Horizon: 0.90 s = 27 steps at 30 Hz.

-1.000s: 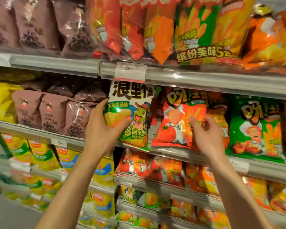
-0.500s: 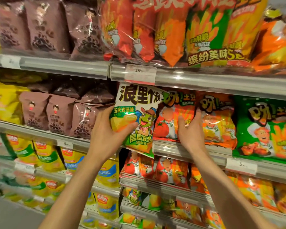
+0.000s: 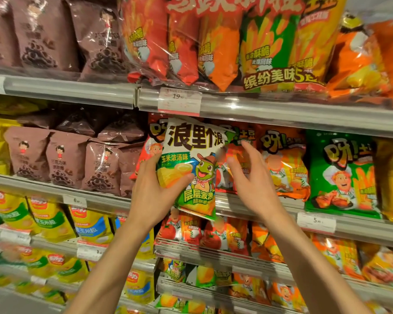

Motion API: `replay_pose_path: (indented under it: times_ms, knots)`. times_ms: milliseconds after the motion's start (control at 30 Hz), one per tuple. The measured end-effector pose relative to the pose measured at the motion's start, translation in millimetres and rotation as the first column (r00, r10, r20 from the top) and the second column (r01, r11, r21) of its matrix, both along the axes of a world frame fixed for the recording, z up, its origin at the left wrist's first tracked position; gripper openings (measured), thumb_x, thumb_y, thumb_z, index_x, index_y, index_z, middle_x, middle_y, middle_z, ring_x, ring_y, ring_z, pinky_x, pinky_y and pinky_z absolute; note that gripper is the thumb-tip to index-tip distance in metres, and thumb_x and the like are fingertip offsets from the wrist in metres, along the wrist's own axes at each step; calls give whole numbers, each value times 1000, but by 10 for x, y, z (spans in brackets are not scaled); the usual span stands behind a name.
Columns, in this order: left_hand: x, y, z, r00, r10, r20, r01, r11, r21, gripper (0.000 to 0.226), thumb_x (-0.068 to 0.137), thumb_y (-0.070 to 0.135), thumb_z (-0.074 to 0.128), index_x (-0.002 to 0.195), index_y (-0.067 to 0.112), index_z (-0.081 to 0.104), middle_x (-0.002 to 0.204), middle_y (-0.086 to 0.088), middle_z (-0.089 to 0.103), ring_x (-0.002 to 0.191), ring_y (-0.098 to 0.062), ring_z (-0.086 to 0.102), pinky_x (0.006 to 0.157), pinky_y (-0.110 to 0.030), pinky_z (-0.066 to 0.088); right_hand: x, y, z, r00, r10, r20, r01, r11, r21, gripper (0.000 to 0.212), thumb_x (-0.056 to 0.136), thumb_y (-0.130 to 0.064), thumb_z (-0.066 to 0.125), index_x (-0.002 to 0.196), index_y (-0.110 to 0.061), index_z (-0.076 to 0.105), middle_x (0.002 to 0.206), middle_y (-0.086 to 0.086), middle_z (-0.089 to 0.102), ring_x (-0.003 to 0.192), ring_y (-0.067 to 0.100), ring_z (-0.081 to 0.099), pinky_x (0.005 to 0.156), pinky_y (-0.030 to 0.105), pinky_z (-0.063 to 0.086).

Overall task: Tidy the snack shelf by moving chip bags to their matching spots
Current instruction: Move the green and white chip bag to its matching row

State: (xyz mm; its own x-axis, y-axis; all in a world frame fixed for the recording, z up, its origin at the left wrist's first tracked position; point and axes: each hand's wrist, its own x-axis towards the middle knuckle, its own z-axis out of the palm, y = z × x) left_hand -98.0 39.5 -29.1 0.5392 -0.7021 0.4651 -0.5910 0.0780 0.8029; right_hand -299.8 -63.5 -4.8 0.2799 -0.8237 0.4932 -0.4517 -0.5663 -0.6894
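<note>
The left hand (image 3: 153,191) is gripping a green and white chip bag (image 3: 191,168), thumb pressing across its front and fingers wrapping behind its left edge, holding it upright in front of the middle shelf (image 3: 281,207). The right hand (image 3: 251,177) is hovering just beside the bag's right edge, fingers spread apart and clasping nothing. Behind them, red tomato bags (image 3: 238,159) are leaning on that shelf, with an orange bag (image 3: 286,164) and a green bag (image 3: 343,173) standing further right. A price tag (image 3: 179,101) is hanging above.
</note>
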Motion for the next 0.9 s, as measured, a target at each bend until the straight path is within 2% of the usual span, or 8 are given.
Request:
replay_pose_path:
  times_ms: [67, 167, 233, 333, 600, 733, 833, 900]
  knots:
    - [-131, -33, -20, 999, -45, -3, 45, 999, 8, 97, 67, 74, 74, 147, 27, 47, 137, 7, 56, 127, -14, 55, 106, -48, 50, 15, 130, 70, 987, 64, 146, -91, 978, 188, 83, 95, -66, 48, 162, -35, 10, 165, -6, 30, 132, 4, 50, 99, 20, 40]
    - [-336, -67, -39, 990, -141, 11, 141, 990, 28, 96, 66, 74, 73, 146, 28, 47, 135, 11, 55, 125, -12, 55, 105, -44, 50, 20, 148, 94, 980, 65, 190, -111, 963, 245, 103, 86, -74, 53, 161, -39, -9, 172, -6, 8, 151, 17, 31, 119, 38, 30]
    - [-403, -71, -51, 985, -171, 16, 171, 985, 24, 94, 68, 69, 78, 146, 28, 45, 134, 13, 53, 126, -11, 54, 106, -40, 48, -5, 107, 97, 971, 32, 237, -97, 959, 267, 111, 84, -71, 62, 160, -39, -10, 172, -3, 8, 155, 18, 21, 124, 43, 25]
    - [-408, -49, -55, 972, -233, 0, 233, 972, 35, 92, 69, 72, 76, 147, 36, 42, 138, 15, 52, 127, -10, 55, 107, -41, 49, -88, 88, 94, 963, 19, 270, -90, 963, 252, 116, 74, -77, 69, 157, -50, -7, 170, -4, 17, 151, 21, 33, 120, 51, 34]
    - [-469, -175, 91, 895, -443, -61, 447, 889, 97, 82, 88, 77, 51, 157, 55, 13, 140, 47, 37, 136, 6, 44, 117, -34, 38, -334, 234, 118, 981, 52, 185, -73, 992, 106, 87, 95, -50, 62, 160, -46, 5, 167, -21, 12, 137, -12, 14, 110, 21, 21]
    - [-562, -188, -7, 868, -479, -130, 489, 870, 63, 74, 92, 64, 54, 156, 55, 17, 130, 62, 36, 127, 28, 40, 113, -25, 38, -379, 276, 91, 984, 9, 175, -27, 995, 98, 83, 93, -60, 57, 159, -46, 9, 168, -20, 11, 152, 1, 9, 118, 30, 18]
    - [-638, -145, -76, 869, -478, -125, 488, 871, 60, 69, 92, 61, 54, 152, 57, 21, 127, 65, 36, 123, 33, 37, 105, -13, 35, -383, 300, 76, 974, -40, 223, 6, 989, 151, 87, 93, -64, 53, 160, -43, 1, 170, -16, 5, 155, 7, 8, 121, 36, 16]
    - [-657, -122, -92, 871, -474, -127, 484, 873, 61, 69, 90, 65, 51, 153, 59, 21, 125, 64, 38, 124, 28, 41, 106, -17, 37, -387, 298, 61, 970, -54, 238, 12, 985, 173, 88, 95, -62, 53, 161, -43, -1, 170, -16, 5, 155, 9, 9, 118, 32, 17]
